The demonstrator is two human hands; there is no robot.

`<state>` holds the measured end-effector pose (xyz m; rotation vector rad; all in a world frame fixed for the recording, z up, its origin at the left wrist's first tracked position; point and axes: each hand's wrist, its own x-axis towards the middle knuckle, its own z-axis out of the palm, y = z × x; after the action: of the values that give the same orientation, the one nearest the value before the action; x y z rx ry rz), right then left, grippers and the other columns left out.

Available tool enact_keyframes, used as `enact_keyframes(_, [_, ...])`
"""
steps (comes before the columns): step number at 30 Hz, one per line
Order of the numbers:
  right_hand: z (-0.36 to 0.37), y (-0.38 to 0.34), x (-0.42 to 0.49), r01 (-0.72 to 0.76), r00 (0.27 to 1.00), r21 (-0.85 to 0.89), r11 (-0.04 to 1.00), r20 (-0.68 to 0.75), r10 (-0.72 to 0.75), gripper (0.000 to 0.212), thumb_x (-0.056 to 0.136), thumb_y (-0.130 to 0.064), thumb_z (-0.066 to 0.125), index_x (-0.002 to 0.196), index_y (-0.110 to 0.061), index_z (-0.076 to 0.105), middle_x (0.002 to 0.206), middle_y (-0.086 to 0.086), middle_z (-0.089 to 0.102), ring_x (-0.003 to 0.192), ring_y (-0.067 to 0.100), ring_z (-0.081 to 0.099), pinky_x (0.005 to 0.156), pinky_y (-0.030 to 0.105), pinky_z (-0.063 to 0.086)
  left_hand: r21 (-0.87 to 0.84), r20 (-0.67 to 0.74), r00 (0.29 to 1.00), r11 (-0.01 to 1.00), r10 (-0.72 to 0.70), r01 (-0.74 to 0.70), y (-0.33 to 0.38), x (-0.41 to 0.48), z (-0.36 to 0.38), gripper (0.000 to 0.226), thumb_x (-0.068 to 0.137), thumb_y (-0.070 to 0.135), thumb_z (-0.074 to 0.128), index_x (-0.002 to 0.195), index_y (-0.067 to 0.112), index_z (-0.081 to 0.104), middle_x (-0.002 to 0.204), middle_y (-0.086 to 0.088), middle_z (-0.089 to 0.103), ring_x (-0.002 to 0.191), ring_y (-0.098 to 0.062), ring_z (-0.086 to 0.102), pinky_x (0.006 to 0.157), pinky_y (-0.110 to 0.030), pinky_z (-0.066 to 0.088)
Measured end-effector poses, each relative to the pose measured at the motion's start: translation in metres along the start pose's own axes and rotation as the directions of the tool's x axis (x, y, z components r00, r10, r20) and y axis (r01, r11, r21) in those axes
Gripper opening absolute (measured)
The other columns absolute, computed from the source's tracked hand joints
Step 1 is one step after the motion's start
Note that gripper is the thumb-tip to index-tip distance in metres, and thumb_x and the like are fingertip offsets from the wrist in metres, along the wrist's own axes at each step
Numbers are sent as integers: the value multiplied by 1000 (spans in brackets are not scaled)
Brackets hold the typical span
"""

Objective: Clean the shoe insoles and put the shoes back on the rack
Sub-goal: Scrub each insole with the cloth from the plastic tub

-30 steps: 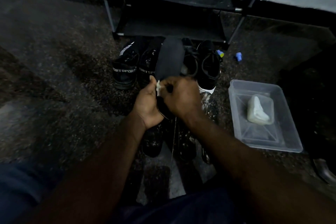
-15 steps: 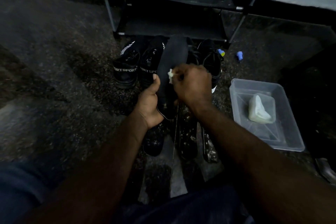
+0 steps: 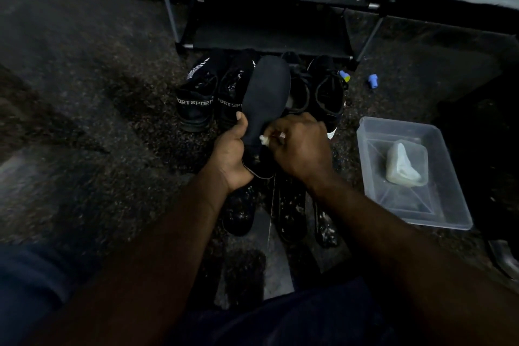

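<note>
Fingers (image 3: pixel 238 123) of the left hand (image 3: pixel 231 154) clamp the insole (image 3: pixel 266 98) upright — steadying it — while the right hand (image 3: pixel 300 146) pinches a white wipe (image 3: pixel 264 140) against it.

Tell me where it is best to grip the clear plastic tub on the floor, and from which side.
Grip the clear plastic tub by its near short rim, coming from above: that edge faces the person, and the white lump inside sits toward the far end.

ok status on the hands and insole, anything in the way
Left hand grips insole upright. Right hand presses white wipe to it. Shoes on floor, rack unobstructed.
</note>
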<state>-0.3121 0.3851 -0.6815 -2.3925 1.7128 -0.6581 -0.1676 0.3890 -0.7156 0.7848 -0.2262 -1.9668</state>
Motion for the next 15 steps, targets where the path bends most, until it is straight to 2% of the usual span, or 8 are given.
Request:
enact_keyframes(3, [-6, 4, 11, -62, 996, 75, 995, -67, 67, 16, 80, -28, 66, 92, -31, 76, 88, -5, 74, 88, 27, 63, 75, 43, 53, -12, 19, 1000, 1000, 1, -1, 3, -2, 2, 76, 104, 64, 32, 155, 8, 41, 156, -17, 46, 143, -31, 46, 115, -45, 42])
enact_keyframes(5, [-6, 3, 7, -52, 997, 124, 991, -53, 59, 18, 80, -27, 65, 93, -31, 77, 91, -6, 75, 90, 25, 63, 78, 42, 53, -18, 6, 1000, 1000, 7, -7, 5, -3, 2, 77, 105, 63, 30, 155, 6, 40, 154, -16, 48, 139, -31, 50, 115, -44, 41])
enact_keyframes(7, [-4, 2, -3, -32, 999, 159, 987, -2, 33, 15, 80, -24, 69, 92, -31, 77, 94, -8, 75, 91, 21, 63, 80, 37, 53, -33, -18, 1000, 999, 13, -14, 6, -2, 3, 77, 105, 62, 30, 152, 4, 43, 151, -15, 51, 136, -29, 51, 116, -44, 39])
enact_keyframes(9, [0, 2, -16, -4, 998, 186, 982, 57, -7, 14, 81, -24, 68, 90, -31, 77, 94, -10, 76, 90, 20, 64, 81, 33, 52, -88, -54, 998, 996, 31, -35, 8, 2, 3, 73, 104, 60, 34, 144, 2, 53, 149, -15, 54, 142, -29, 47, 120, -46, 36])
enact_keyframes(11, [1, 0, -29, 11, 996, 225, 974, 84, -31, 15, 83, -24, 67, 91, -30, 77, 95, -11, 77, 90, 20, 64, 82, 32, 49, -79, -95, 993, 994, 74, -81, 8, 6, 1, 65, 105, 58, 36, 133, 5, 61, 138, -16, 64, 141, -31, 50, 121, -49, 34])
enact_keyframes(15, [-3, -5, -48, 23, 996, 336, 942, 71, -50, 15, 82, -16, 75, 90, -29, 78, 93, -14, 75, 88, 13, 63, 82, 31, 51, -35, -61, 993, 994, 99, -101, 8, 8, -2, 72, 105, 60, 34, 148, 4, 49, 141, -13, 63, 137, -31, 54, 121, -49, 34])
